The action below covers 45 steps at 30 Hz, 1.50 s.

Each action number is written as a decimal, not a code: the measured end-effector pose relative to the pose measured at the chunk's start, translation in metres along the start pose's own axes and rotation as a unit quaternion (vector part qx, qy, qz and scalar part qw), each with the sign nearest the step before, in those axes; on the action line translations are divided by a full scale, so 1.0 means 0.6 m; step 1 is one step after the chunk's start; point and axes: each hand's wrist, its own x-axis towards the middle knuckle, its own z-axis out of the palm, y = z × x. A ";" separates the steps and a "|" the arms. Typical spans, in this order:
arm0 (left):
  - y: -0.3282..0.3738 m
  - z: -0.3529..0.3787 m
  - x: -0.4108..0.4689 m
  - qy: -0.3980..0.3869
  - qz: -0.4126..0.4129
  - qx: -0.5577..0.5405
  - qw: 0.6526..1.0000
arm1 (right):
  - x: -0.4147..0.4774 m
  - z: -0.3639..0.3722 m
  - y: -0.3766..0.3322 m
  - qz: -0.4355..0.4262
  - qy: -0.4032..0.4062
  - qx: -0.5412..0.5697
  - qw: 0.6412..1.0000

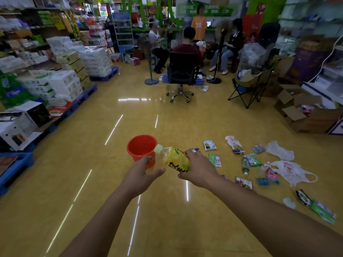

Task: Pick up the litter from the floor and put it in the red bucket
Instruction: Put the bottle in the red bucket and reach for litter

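Head view: the clear plastic bottle with a yellow label (176, 159) is off the floor and held nearly level. Its pale green cap (158, 148) points left, over the near right rim of the round red plastic bucket (134, 156). The right hand (198, 167) grips it around the labelled lower body, fingers over the top and thumb underneath.

The bottle looks empty, so it is probably light, with thin walls that dent under a hard squeeze. The glossy label may be slick, so the mid-body is likely the surest place to hold it.

The left hand (142, 170) is open with its thumb spread, at the near wall of the bucket. Whether it touches the bucket cannot be told.

To the right, more litter is scattered on the shiny yellow floor (111, 182):
- a small green bottle (245, 165)
- crumpled white plastic bags (289, 170)
- flat snack wrappers (209, 145)

The bags and wrappers should be limp and almost weightless, best pinched at an edge.

Far off stand a black office chair (181, 71) and seated people. Stacked cartons on blue pallets (87, 93) lie to the left, and open cardboard boxes (297, 115) to the right.
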 end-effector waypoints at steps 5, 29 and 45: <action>-0.022 -0.029 0.068 -0.020 -0.031 -0.060 0.998 | 0.071 0.022 -0.047 -0.006 -0.003 0.007 1.000; -0.040 -0.020 0.457 0.052 -0.096 -0.262 0.959 | 0.461 0.062 -0.071 -0.055 -0.031 0.076 0.995; -0.052 0.039 0.867 0.095 -0.136 -0.185 0.969 | 0.820 0.057 0.104 0.002 -0.159 0.065 0.985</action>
